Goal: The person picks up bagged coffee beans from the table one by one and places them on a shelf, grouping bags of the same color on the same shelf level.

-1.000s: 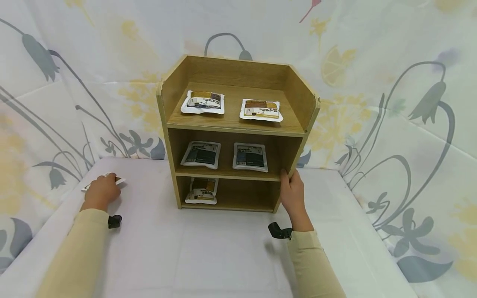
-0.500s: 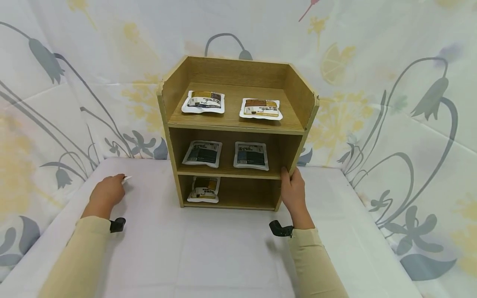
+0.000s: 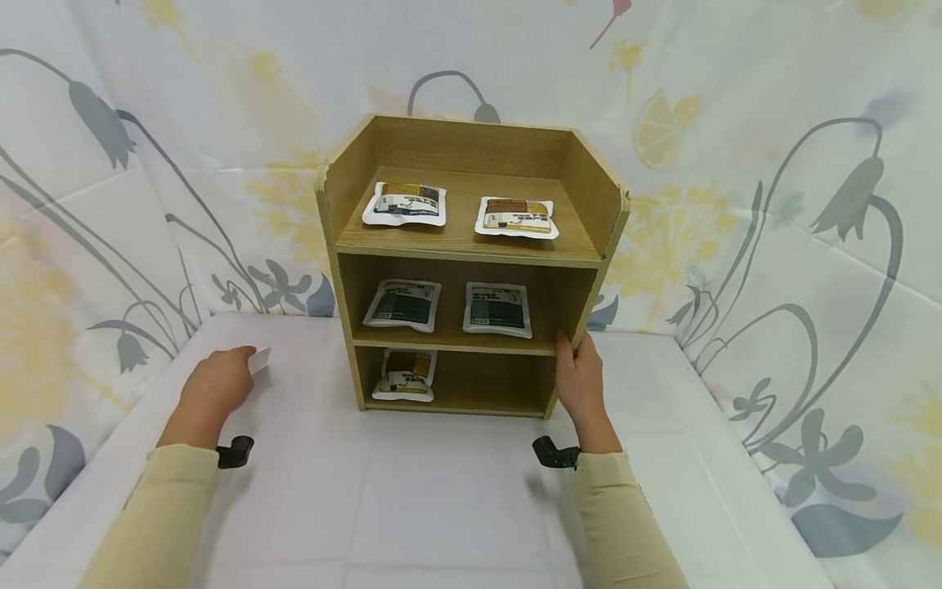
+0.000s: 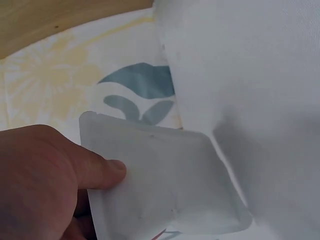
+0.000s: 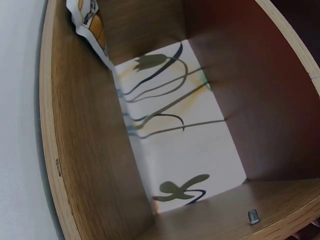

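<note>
My left hand [image 3: 221, 380] is left of the wooden shelf [image 3: 471, 255], pinching a flat white pouch [image 4: 155, 175]. In the left wrist view the thumb lies on the pouch's plain side; the other fingers are mostly hidden behind it. From the head view only a pale corner of it shows past the fingers. My right hand [image 3: 580, 380] grips the shelf's right side panel at about the middle board, thumb on the front edge. The right wrist view looks into the bottom compartment, with a printed pouch [image 5: 92, 27] at its far end.
Two pouches, left [image 3: 405, 204] and right [image 3: 517, 217], lie on the top board. Two dark-labelled pouches, left [image 3: 403, 305] and right [image 3: 497, 309], lie on the middle board. A floral cloth [image 3: 736, 98] hangs behind; a white cloth [image 3: 441, 507] covers the table.
My left hand has moved a little to the right, carrying the pouch up off the table and turning it so its pale side shows. The right hand keeps its hold on the shelf.
</note>
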Demonstrator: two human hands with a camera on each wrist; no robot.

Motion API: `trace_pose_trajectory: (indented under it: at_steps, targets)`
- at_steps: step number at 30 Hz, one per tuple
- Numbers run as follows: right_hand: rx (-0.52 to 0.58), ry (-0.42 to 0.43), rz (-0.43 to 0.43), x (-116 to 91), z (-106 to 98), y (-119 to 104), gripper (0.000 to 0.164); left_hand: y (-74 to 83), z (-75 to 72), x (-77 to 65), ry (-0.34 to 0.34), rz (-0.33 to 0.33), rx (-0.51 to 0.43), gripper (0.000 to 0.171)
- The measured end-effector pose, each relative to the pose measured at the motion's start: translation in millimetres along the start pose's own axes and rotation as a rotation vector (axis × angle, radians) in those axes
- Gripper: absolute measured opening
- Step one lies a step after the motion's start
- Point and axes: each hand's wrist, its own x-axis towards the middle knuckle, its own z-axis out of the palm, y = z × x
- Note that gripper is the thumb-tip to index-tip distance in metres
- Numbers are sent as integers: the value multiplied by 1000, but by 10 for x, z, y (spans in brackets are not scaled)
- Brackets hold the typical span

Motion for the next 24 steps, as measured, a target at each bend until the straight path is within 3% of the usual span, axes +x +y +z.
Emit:
trace_pose_trajectory:
  at_steps: [24]
  targets:
    - [-8,12,10,-1,7,-9,52,287,-75,-413,3,75,-24,36]
